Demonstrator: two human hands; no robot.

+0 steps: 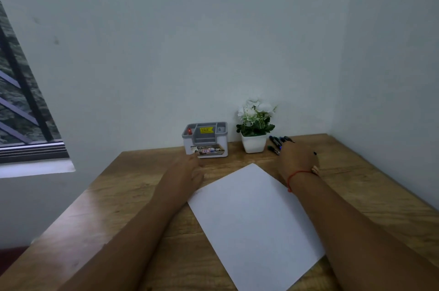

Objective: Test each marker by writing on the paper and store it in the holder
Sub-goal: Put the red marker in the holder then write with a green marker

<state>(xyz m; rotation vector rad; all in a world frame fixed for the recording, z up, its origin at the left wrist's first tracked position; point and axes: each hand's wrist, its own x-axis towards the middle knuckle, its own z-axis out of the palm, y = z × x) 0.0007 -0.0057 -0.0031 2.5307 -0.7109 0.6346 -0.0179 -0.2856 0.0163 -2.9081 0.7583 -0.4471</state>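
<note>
Head view: your right hand (297, 163) is seen from the back at right of centre. Its fingers point toward the markers (275, 142), and you cannot tell whether they have closed on one yet. A small dark speck beside the hand is too small to identify. Your left hand (187, 167) lies relaxed and holds nothing, with its fingertips at the lower front corner of the holder (209, 148).

The loose markers lie in a small cluster on the counter (118, 195), just right of the white flower pot (253, 144), above centre. Expect them to be light, stiff, smooth and ready to roll. Pinch one mid-barrel, clear of the cap, and lift it away from its neighbours.

A red marker (189, 131) already stands in the holder's left compartment. The paper (254, 219) lies angled between your forearms. It is thin and likely to slide, so pin it flat while you write.
</note>
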